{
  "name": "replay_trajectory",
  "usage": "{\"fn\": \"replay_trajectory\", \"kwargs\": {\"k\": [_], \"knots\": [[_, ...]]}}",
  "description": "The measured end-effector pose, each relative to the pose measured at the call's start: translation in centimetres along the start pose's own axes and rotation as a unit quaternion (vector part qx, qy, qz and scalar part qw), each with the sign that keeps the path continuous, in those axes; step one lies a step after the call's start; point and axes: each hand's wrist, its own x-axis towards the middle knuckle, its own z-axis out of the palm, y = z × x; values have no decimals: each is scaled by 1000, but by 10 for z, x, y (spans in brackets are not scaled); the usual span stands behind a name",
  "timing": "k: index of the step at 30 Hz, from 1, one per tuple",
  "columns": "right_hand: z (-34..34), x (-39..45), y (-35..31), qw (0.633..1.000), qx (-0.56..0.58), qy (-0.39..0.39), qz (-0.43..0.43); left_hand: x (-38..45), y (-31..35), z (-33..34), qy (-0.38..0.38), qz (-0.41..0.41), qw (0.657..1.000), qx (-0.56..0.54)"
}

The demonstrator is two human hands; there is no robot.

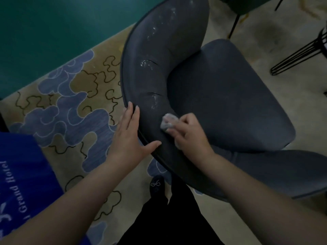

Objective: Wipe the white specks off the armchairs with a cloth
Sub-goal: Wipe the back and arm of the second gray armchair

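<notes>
Nearest the camera, dark trousers and a black shoe (157, 184) with a small bow are seen on the patterned carpet (70, 106), and a blue cloth item printed with "Grand Hotel" (23, 177) lies at the lower left. Both bare forearms are stretched forward to a dark grey armchair (230, 103). The left hand (131, 133) is laid flat on the outer rim of the curved backrest, its fingers straight and close together along the piped edge and the thumb spread out across the padding. Just beside it, the right hand (189, 133) is curled round a small crumpled pale cloth (168, 122), which is pinched between thumb and fingers and pressed against the inner face of the backrest, near where it meets the seat. The cloth protrudes from the fingertips toward the left hand, without touching it. Beyond the cloth, white specks (154, 101) are seen in patches along the backrest, with further patches higher up toward its far end. Farther off, thin black metal legs of other furniture (297, 57) are seen at the right, and a teal wall (53, 32) rises beyond the carpet.
</notes>
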Motion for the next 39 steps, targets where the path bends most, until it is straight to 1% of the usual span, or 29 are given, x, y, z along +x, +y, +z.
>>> {"fn": "replay_trajectory", "kwargs": {"k": [2,3,4,5,6,7,8,9,11,13,15,16,18,20,22,23,25,26,27,29,31,33,35,36,37,39], "knots": [[8,8,-15,995,0,-32,-90,4,1,0,-2,-7,1000,-6],[12,20,-18,992,-10,-45,-121,6,1,0,-3,-14,1000,-7],[15,34,-19,990,-21,-45,-134,8,0,0,-1,-23,1000,-6],[18,51,-18,991,-27,-32,-125,10,-1,-1,4,-35,999,-7],[21,67,-15,996,-16,-13,-86,12,-2,-2,9,-46,999,-8],[22,82,-10,999,22,11,-24,15,-3,-3,12,-54,998,-10],[23,93,-3,998,56,32,17,16,-4,-5,12,-59,998,-13],[23,96,3,995,81,41,45,18,-4,-6,10,-62,998,-15],[21,86,11,996,57,31,63,24,-2,-8,3,-66,998,-17],[20,65,13,998,54,19,17,32,1,-11,0,-73,997,-21],[23,51,3,995,73,-14,-70,39,4,-12,8,-75,997,-36],[26,53,-5,991,68,-28,-110,40,5,-13,18,-73,996,-52],[30,80,-13,985,36,-49,-160,41,4,-13,41,-69,993,-91],[32,119,-14,990,15,-30,-138,40,1,-13,50,-60,991,-104],[31,157,-6,996,33,2,-77,44,-1,-15,40,-63,993,-93],[31,168,-1,997,60,25,-44,48,-1,-15,35,-71,993,-87],[34,169,8,988,133,63,41,60,1,-14,33,-95,992,-81],[37,160,13,986,136,71,69,69,2,-14,35,-112,990,-77],[40,146,17,987,127,68,74,79,2,-15,36,-128,989,-70],[42,126,21,988,139,56,39,103,3,-18,41,-151,986,-64],[43,130,19,987,154,51,-12,125,3,-22,50,-166,982,-69],[41,156,9,989,111,43,-88,139,7,-20,71,-185,978,-58],[40,191,4,986,54,33,-153,142,10,-13,109,-201,973,-16],[39,212,5,986,35,40,-161,142,11,-10,127,-203,971,2],[38,231,9,988,32,52,-143,142,11,-7,141,-200,970,15],[35,250,14,991,77,78,-78,142,10,-3,158,-193,968,29]]}}
